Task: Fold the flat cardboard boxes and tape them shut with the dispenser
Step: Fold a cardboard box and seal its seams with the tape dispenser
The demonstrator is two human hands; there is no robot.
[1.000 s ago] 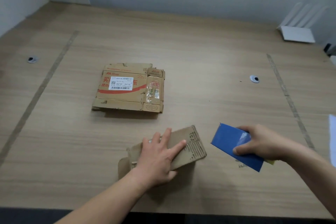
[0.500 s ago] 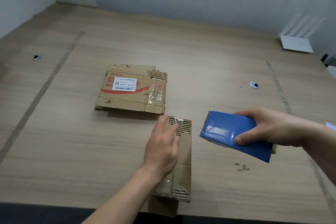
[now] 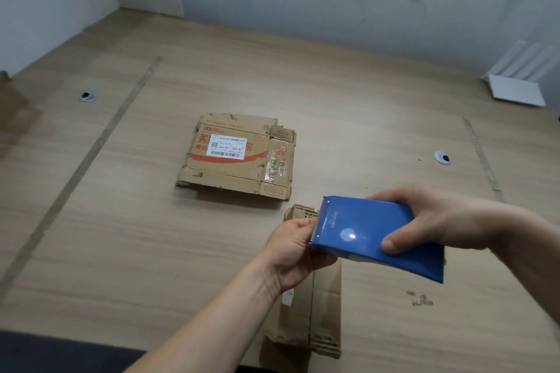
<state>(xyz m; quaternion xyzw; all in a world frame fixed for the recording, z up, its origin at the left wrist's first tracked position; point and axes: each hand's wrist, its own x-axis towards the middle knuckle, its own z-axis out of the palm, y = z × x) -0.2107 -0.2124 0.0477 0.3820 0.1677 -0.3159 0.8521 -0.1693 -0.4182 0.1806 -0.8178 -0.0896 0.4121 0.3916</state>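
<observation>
My right hand [image 3: 439,221] grips a blue tape dispenser [image 3: 375,236] and holds it above the table, serrated edge pointing left. My left hand [image 3: 291,248] is raised to that toothed edge with fingers pinched there; whether they hold tape I cannot tell. Below both hands a small brown cardboard box [image 3: 306,312] lies lengthwise toward me, partly hidden by them. A larger flat cardboard box [image 3: 236,157] with red print and a white label lies further back at the table's middle.
The wooden table [image 3: 121,236] has two round cable holes [image 3: 88,96] [image 3: 443,157] and two tape lines across it. A white router [image 3: 515,85] stands at the back right. Paper signs hang on the wall behind.
My left hand lifted off the small box and came up to the dispenser's toothed edge. My right hand brought the dispenser left, over the small box, which was turned lengthwise earlier.
</observation>
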